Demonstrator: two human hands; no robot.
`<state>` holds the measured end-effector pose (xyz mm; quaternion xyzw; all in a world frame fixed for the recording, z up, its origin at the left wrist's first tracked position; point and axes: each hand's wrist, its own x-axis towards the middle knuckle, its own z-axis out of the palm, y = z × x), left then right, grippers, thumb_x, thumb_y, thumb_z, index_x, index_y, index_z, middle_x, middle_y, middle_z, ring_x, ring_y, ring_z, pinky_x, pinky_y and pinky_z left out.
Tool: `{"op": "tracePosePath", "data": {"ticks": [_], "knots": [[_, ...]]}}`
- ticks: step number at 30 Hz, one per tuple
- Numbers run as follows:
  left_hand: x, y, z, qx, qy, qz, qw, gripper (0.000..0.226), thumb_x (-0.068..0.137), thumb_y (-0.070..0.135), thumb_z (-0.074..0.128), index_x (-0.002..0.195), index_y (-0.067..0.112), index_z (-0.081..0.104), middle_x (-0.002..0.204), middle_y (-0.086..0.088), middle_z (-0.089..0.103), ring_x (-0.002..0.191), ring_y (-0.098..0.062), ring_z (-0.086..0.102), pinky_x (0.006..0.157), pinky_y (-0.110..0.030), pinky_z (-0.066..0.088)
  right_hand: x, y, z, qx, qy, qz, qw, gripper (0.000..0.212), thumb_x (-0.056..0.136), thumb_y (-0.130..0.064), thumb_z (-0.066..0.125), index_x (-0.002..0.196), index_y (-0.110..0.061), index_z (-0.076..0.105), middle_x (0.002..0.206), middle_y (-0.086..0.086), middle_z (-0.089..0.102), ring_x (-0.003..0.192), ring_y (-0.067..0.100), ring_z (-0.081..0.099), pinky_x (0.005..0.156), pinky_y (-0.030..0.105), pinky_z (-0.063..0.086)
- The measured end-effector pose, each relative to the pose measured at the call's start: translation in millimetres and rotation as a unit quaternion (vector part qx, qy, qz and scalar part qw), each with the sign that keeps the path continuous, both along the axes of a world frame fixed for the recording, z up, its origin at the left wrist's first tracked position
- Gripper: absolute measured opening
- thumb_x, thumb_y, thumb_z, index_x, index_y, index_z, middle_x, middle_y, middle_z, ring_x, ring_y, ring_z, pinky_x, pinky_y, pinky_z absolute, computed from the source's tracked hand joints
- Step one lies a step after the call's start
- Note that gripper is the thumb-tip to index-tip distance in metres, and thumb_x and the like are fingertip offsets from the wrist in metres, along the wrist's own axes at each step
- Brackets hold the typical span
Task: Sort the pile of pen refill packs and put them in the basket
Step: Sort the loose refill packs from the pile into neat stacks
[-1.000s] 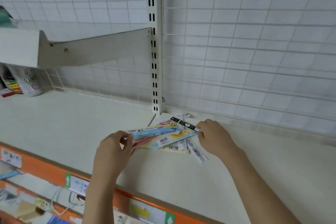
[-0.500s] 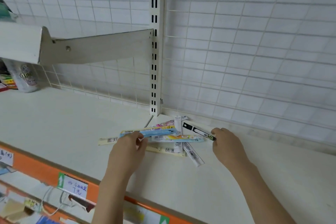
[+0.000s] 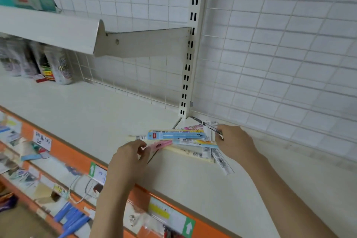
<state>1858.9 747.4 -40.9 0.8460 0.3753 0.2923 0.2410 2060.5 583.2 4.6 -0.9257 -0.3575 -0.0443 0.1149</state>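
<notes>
Both hands are reaching over the pile of pen refill packs [image 3: 179, 141] on the shelf [image 3: 92, 114]: the left hand [image 3: 129, 157] is pinching a pink pack [image 3: 163, 144], fingers curled. The right hand [image 3: 234, 145] is gripping a black pack [image 3: 211, 127], its fingertips hidden beneath the knuckles.

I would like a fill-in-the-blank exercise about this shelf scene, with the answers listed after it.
1. The pile of refill packs lies on the ____ shelf.
2. The left hand touches a ____ pack.
3. The right hand is at the pile's ____ end.
4. The shelf's front edge strip is ____.

Answers: white; pink; right; orange
</notes>
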Motion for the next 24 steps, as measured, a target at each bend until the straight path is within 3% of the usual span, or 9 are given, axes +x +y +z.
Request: {"op": "tracePosePath", "data": {"ticks": [7, 13, 17, 20, 24], "knots": [[-17, 2, -3, -0.013, 0.009, 0.028, 0.999, 0.021, 0.089, 0.032, 0.054, 0.101, 0.019, 0.065, 0.094, 0.002, 0.067, 0.087, -0.021, 0.06, 0.073, -0.028, 0.045, -16, 9, -14, -0.07, 0.052, 0.047, 0.995, 0.029, 0.092, -0.026, 0.041, 0.119, -0.027, 0.053, 0.102, 0.003, 0.064, 0.089, 0.024, 0.059, 0.069, 0.028, 0.044], [-2, -8, -1, -0.01, 0.012, -0.002, 1.0, 0.022, 0.089, 0.033, 0.053, 0.103, 0.019, 0.063, 0.093, 0.003, 0.067, 0.084, -0.021, 0.06, 0.072, -0.028, 0.045, -18, -6, -10, -0.055, 0.005, 0.022, 0.998, 0.014, 0.091, -0.021, 0.039, 0.093, -0.022, 0.054, 0.093, 0.002, 0.063, 0.075, 0.023, 0.047, 0.063, 0.027, 0.037], [13, -17, 0, -0.005, 0.012, -0.027, 1.0, 0.019, 0.089, 0.032, 0.054, 0.101, 0.021, 0.063, 0.089, 0.005, 0.066, 0.079, -0.02, 0.059, 0.072, -0.028, 0.047, -19, -24, -8, 0.005, -0.002, -0.002, 1.0, 0.013, 0.091, -0.02, 0.04, 0.079, -0.023, 0.043, 0.075, -0.006, 0.043, 0.077, 0.022, 0.046, 0.062, 0.029, 0.036], [23, -23, 0, -0.002, 0.017, -0.04, 0.999, 0.018, 0.088, 0.032, 0.054, 0.099, 0.022, 0.063, 0.088, 0.004, 0.067, 0.083, -0.021, 0.061, 0.073, -0.029, 0.047, -19, -46, -6, 0.1, 0.016, -0.052, 0.993, 0.02, 0.092, -0.021, 0.043, 0.072, -0.021, 0.046, 0.072, -0.004, 0.049, 0.074, 0.025, 0.05, 0.06, 0.031, 0.037], [36, -30, 1, 0.01, 0.023, -0.069, 0.997, 0.016, 0.089, 0.033, 0.054, 0.097, 0.022, 0.062, 0.086, 0.005, 0.065, 0.078, -0.02, 0.058, 0.069, -0.028, 0.044, -21, -82, -9, 0.175, 0.027, -0.13, 0.976, 0.034, 0.09, -0.029, 0.047, 0.061, -0.017, 0.035, 0.059, 0.001, 0.049, 0.064, 0.026, 0.048, 0.054, 0.032, 0.037]]}}
